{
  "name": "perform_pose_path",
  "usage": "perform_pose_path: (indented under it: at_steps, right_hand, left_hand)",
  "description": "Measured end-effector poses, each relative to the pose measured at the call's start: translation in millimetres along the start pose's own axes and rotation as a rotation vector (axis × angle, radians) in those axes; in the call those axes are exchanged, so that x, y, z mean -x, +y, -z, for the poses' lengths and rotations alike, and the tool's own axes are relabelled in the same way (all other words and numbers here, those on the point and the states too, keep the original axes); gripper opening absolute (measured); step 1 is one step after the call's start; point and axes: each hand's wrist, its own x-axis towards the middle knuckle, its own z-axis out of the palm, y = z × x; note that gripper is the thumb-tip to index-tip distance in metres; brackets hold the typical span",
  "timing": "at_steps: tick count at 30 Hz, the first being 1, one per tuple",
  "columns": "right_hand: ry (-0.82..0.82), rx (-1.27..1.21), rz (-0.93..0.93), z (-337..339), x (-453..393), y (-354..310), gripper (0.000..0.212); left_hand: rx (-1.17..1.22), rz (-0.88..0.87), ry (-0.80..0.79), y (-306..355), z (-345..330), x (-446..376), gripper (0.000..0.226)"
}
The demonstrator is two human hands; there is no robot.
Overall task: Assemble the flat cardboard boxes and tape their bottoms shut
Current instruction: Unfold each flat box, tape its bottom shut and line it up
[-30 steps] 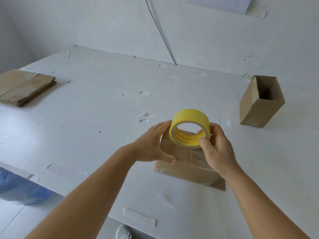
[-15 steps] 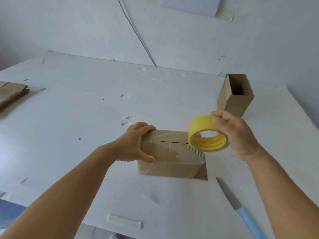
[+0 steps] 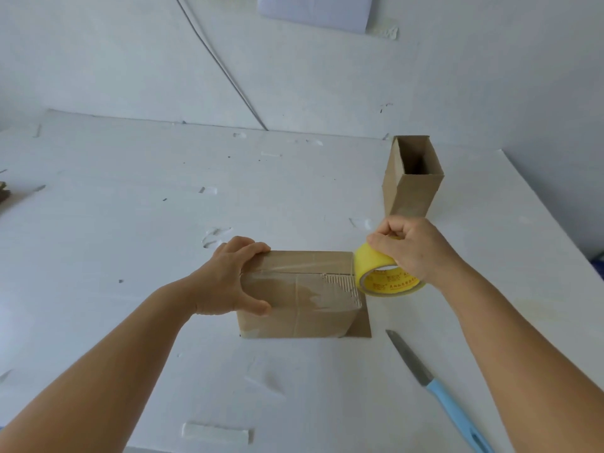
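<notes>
A brown cardboard box [image 3: 304, 299] stands on the white table [image 3: 130, 223] with its folded flaps facing up, and clear tape runs along the seam. My left hand [image 3: 233, 277] grips the box's left end, fingers over the top and thumb on the near side. My right hand [image 3: 411, 246] holds a yellow tape roll [image 3: 382, 276] at the box's right edge, with tape stretched from the roll across the top.
A second cardboard box [image 3: 411, 181] stands upright and open-topped at the back right. A knife with a light blue handle [image 3: 441, 393] lies on the table to the right of the taped box. Scraps of tape stick to the tabletop. The wall is close behind.
My right hand has drawn the tape roll from above the box to its right edge and down. My left hand shifted to the box's left end. The view swung right.
</notes>
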Motion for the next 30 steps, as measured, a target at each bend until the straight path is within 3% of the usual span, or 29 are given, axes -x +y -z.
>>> perform_pose_path:
  at_steps: [8, 14, 21, 27, 30]
  right_hand:
    - [-0.009, 0.083, -0.004, -4.5, -1.9, 3.7, 0.019]
    - [-0.007, 0.049, -0.001, -4.1, -1.1, 5.9, 0.019]
    - [0.005, 0.051, 0.003, -3.2, 0.4, 6.9, 0.019]
    - [-0.026, 0.114, 0.008, -1.7, -1.7, 7.5, 0.021]
    - [-0.098, -0.077, -0.053, 7.0, -1.3, 23.1, 0.037]
  left_hand:
    - [-0.06, 0.038, -0.031, 8.1, 1.6, 3.4, 0.105]
    - [-0.535, -0.012, -0.084, 33.4, -14.7, 6.4, 0.104]
    - [-0.632, 0.015, -0.097, 85.7, -50.5, -30.2, 0.115]
    - [-0.614, -0.115, -0.109, 116.7, -69.7, -50.4, 0.117]
    - [-0.575, -0.11, -0.076, 104.5, -70.7, -49.0, 0.118]
